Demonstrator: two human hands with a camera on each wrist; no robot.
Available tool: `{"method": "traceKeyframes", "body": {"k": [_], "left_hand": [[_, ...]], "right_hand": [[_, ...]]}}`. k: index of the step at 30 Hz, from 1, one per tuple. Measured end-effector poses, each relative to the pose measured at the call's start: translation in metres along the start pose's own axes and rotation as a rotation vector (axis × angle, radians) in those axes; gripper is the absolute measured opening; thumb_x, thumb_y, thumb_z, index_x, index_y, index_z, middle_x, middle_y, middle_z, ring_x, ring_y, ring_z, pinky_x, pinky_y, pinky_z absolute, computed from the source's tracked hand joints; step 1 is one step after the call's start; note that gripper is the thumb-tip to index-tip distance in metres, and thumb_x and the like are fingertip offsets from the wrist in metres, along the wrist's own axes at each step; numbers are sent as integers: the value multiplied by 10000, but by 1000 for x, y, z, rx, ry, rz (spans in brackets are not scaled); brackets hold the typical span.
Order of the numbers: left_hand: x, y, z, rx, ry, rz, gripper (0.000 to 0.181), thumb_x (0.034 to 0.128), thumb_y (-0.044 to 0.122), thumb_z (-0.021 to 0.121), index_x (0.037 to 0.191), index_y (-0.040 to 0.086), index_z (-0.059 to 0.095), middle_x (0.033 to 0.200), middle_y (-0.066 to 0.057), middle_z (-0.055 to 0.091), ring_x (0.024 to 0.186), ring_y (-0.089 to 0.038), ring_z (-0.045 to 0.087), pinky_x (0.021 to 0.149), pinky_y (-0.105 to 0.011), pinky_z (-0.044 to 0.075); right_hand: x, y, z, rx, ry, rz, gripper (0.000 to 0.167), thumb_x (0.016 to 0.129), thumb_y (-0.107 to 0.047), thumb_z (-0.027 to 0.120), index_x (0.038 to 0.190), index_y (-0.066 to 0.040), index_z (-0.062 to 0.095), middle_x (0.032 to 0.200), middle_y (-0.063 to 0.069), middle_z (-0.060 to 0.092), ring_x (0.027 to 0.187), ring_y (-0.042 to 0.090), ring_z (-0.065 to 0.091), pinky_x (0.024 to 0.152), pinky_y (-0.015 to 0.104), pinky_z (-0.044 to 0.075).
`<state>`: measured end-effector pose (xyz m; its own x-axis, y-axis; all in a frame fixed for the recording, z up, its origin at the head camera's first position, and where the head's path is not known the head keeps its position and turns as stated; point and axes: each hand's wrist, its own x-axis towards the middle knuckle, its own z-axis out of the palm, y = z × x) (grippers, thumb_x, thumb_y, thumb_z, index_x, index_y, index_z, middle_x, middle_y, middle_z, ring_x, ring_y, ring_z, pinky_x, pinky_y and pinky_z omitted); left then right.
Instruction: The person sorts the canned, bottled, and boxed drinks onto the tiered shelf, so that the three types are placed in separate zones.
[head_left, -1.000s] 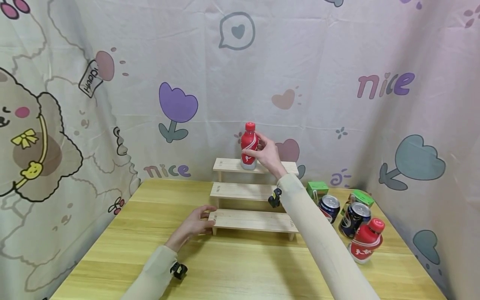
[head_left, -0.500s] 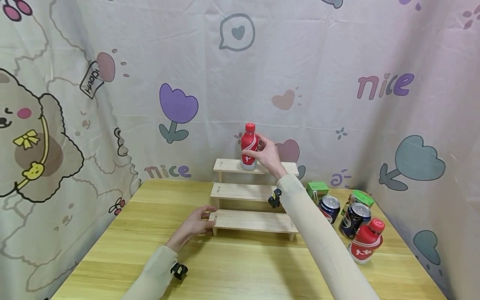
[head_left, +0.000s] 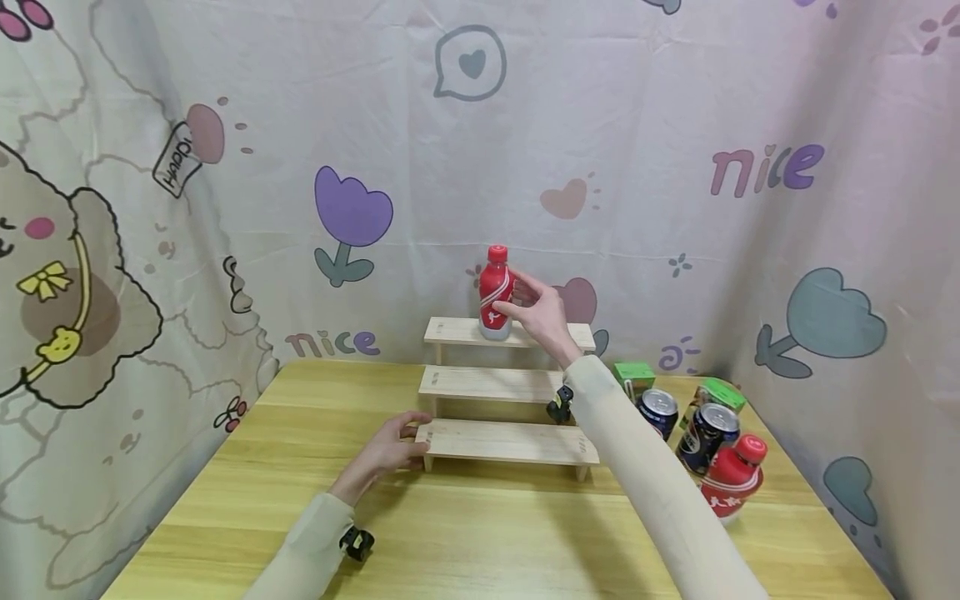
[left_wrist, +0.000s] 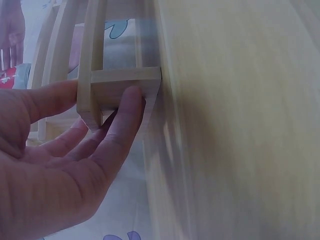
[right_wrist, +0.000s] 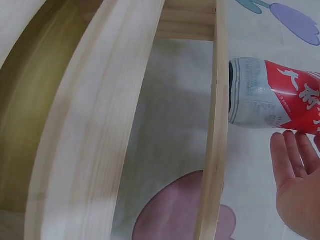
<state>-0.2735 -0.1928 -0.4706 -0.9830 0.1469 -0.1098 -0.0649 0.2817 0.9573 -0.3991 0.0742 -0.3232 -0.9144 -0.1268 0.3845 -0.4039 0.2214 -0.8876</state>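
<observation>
A red plastic bottle with a red cap [head_left: 496, 287] stands upright on the top tier of a three-step wooden shelf [head_left: 510, 440]. Beside its right side is my right hand [head_left: 543, 317], thumb in front of the label and fingers extended. In the right wrist view the straight fingers [right_wrist: 295, 155] lie along the bottle [right_wrist: 275, 95], and the thumb is out of sight. My left hand [head_left: 393, 443] grips the left end of the lowest tier. The left wrist view has its thumb on the front edge and a finger against the end piece [left_wrist: 125, 85] of the shelf.
On the table's right side stand a second red bottle [head_left: 731, 479], two dark cans [head_left: 707, 437] with silver tops, a green box [head_left: 634, 377] and a green-topped item [head_left: 722, 395]. My right sleeve [head_left: 652, 462] passes close by them. A printed cloth [head_left: 465, 167] hangs behind.
My right hand has loosened and drawn slightly to the right, its thumb sliding back across the bottle. The bottle stays put on the top tier. My left hand keeps its place.
</observation>
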Motion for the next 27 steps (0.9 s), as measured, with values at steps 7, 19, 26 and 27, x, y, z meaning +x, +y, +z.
{"method": "traceKeyframes", "body": {"k": [7,19,26,27], "left_hand": [[-1,0,1,3,0,-9,503,872,-61,622,1354,27,507,1261,-291,568,914,-262,658,730,-415,599],[0,5,0,19,8,-12,521,870,-68,621,1367,31,500,1296,-300,552,941,-271,659,747,-405,598],[-1,4,0,14,2,-21,521,871,-73,617,1368,25,497,1287,-297,561,928,-263,660,743,-406,597],[-1,4,0,8,4,-24,521,869,-76,617,1366,26,500,1283,-290,567,922,-262,661,742,-406,597]], "right_hand": [[-13,4,-5,-10,26,9,611,809,-279,810,1363,-163,581,1275,69,671,1179,209,633,1026,372,497],[-45,5,-17,74,84,66,359,897,-177,716,1216,-23,658,1174,149,695,1001,165,656,833,254,565],[-67,9,-28,80,73,86,344,905,-183,707,1187,8,663,1145,185,695,885,62,649,768,204,557],[-69,9,-30,82,68,88,356,909,-186,702,1196,18,655,1150,191,692,880,56,652,784,222,565]]}}
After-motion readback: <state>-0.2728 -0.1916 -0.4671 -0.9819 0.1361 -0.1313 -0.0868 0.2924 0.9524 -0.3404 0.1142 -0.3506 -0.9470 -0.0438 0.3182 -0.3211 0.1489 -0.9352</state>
